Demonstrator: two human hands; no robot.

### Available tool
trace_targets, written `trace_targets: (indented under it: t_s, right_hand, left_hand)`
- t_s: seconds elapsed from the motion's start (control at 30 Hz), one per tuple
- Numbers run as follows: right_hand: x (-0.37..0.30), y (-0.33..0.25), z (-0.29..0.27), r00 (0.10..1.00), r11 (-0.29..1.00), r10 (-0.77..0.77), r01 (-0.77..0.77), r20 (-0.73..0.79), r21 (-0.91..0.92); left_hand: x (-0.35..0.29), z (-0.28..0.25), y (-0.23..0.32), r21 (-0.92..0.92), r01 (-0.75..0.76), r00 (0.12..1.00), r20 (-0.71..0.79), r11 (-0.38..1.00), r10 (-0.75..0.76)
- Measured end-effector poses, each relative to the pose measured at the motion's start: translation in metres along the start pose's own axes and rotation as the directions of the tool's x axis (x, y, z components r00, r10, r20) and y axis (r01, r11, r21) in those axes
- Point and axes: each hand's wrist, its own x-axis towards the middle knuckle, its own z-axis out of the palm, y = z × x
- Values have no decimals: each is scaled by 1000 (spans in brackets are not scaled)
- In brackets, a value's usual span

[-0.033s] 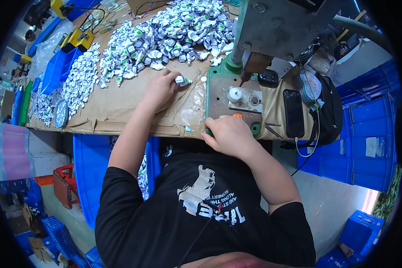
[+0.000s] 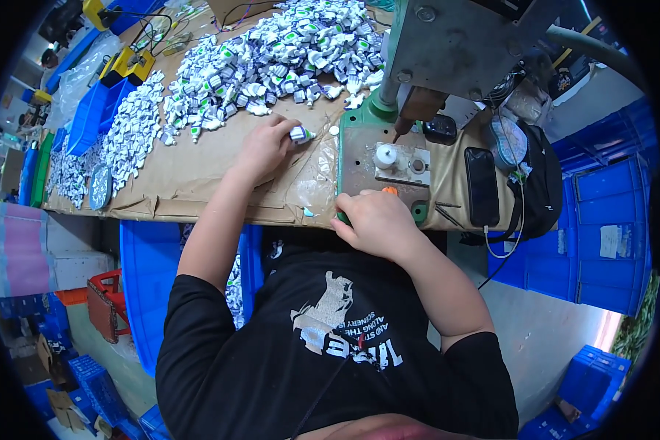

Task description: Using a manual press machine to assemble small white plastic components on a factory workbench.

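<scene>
My left hand [image 2: 262,152] is closed, its fingertips on a small white nozzle-shaped plastic piece with blue and green marks [image 2: 299,135], just above the paper-covered bench. To the right stands a green press [image 2: 353,163] with a pointed tip hanging over its base. Beneath the tip, a round white part [image 2: 386,155] sits on a metal fixture plate [image 2: 403,174]. At the base's front edge my right hand [image 2: 378,224] is curled, thumb to the left. A bit of something orange [image 2: 390,191] peeks out beyond its knuckles; whatever the fingers hold is hidden.
A large heap of white, blue and green pieces [image 2: 271,62] covers the back of the bench, with smaller white pieces [image 2: 133,125] to the left. A phone [image 2: 482,187] on a cable lies right of the press. Blue bins [image 2: 150,286] stand below the bench edge.
My left hand has shifted very slightly to the right with the small piece. My right hand stays at the press base.
</scene>
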Motion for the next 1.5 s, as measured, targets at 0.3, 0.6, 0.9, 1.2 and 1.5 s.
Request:
trace_targets:
  t_s: [0.3,0.6,0.9,1.2,1.5]
  right_hand:
    - [0,0,0,1000,1000,-6,6,-19,-14]
    - [1,1,5,998,999,-35,35,-47,-3]
    - [0,0,2,999,1000,-20,20,-41,7]
    - [-25,19,-22,932,896,-31,186,-362,403]
    - [-139,80,-199,572,587,-130,703,-810,403]
  left_hand:
    - [5,4,32,-123,-342,920,159,932,359]
    - [0,-12,28,-118,-80,945,308,990,113]
    - [-4,4,104,-880,76,986,137,469,97]
    - [10,31,132,-818,-26,992,49,574,115]
    - [8,14,143,-655,-153,984,-30,740,177]
